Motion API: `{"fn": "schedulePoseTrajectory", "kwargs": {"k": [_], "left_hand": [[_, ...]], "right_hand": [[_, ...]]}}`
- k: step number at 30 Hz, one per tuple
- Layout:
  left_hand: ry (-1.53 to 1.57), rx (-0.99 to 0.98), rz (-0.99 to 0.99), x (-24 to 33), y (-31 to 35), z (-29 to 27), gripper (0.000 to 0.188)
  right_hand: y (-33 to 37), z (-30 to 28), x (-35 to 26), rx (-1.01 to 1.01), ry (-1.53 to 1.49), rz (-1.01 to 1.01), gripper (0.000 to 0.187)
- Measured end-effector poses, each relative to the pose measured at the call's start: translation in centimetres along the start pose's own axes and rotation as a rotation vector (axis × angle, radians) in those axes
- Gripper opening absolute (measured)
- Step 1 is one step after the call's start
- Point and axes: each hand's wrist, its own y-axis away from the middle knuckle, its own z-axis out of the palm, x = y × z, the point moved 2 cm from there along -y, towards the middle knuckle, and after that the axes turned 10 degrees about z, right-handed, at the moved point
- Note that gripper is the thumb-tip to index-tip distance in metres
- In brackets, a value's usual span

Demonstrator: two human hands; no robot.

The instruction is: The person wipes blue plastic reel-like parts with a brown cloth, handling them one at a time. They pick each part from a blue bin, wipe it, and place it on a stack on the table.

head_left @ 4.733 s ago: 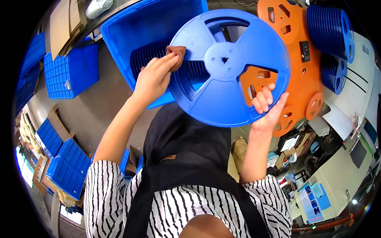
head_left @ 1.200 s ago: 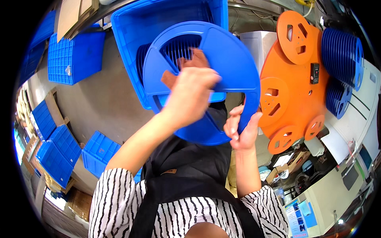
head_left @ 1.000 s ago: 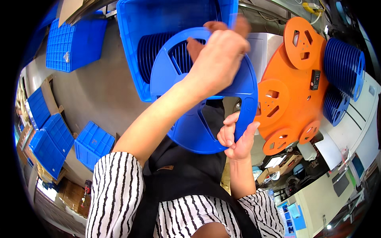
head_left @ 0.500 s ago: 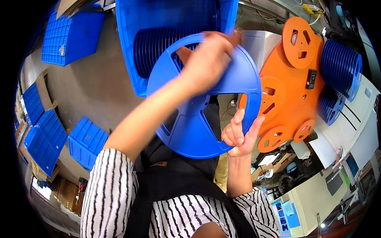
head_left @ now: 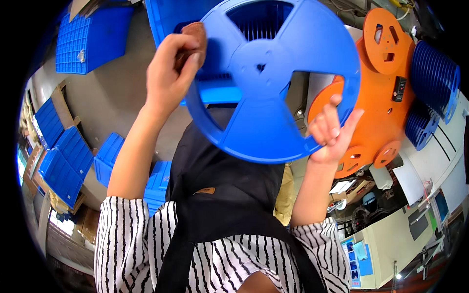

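Note:
A flat blue plastic reel (head_left: 261,119) with wide cut-out windows is held up before my body. My right hand (head_left: 331,129) grips its lower right rim, the fingers coming through a window. At the reel's left edge, my left hand (head_left: 168,73) is closed on a brown cloth (head_left: 195,35), folded or bunched so that its full shape is hidden. Whether the cloth touches the rim I cannot tell. Behind the reel, partly covered by it, is a blue crate (head_left: 163,22) with a row of dark blue reels (head_left: 259,30) inside, seen through the upper window.
To the right stands an orange board (head_left: 373,122) bearing orange discs (head_left: 382,41) and a small black box (head_left: 399,89). Stacked blue reels (head_left: 432,78) are beyond it. Blue crates (head_left: 93,44) stand on the floor at left, with more lower down (head_left: 66,158).
My left hand has swept from the reel's upper right across to its left edge, cloth in hand. The reel, held by my right hand, has risen and shifted right in view.

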Motion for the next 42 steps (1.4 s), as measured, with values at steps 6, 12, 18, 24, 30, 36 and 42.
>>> {"fn": "schedulePoseTrajectory", "kwargs": {"k": [6, 12, 18, 24, 30, 36, 42], "left_hand": [[-0.252, -0.881, 0.221, 4.3, 2.8, -2.3, 0.085], [-0.291, -0.582, 0.171, 2.4, 5.7, -0.2, 0.034], [1.126, 0.068, -0.947, 0.8, 6.7, -2.1, 0.019], [1.267, 0.209, -0.891, -2.1, 7.9, -3.4, 0.024], [1.207, 0.235, -0.886, -3.2, 6.6, -3.1, 0.024], [0.845, 0.213, -0.968, -2.6, 3.7, -0.8, 0.018], [0.443, 0.064, -0.953, -3.8, -0.6, 6.9, 0.017]], "right_hand": [[-2.7, 0.2, -1.9, 0.003, -0.174, 0.005, 0.063], [-7.7, 7.0, -1.3, 0.146, 0.289, 0.057, 0.08], [-9.0, 6.0, -3.0, 0.334, 0.825, -0.109, 0.065], [-3.3, -3.5, -4.7, 0.655, 0.574, -0.157, 0.054], [-3.0, -5.5, -4.0, 0.684, 0.521, -0.077, 0.05], [-2.3, -7.4, -4.6, 0.669, 0.465, 0.043, 0.048], [-0.7, -8.5, -5.5, 0.664, 0.423, 0.182, 0.043]]}}
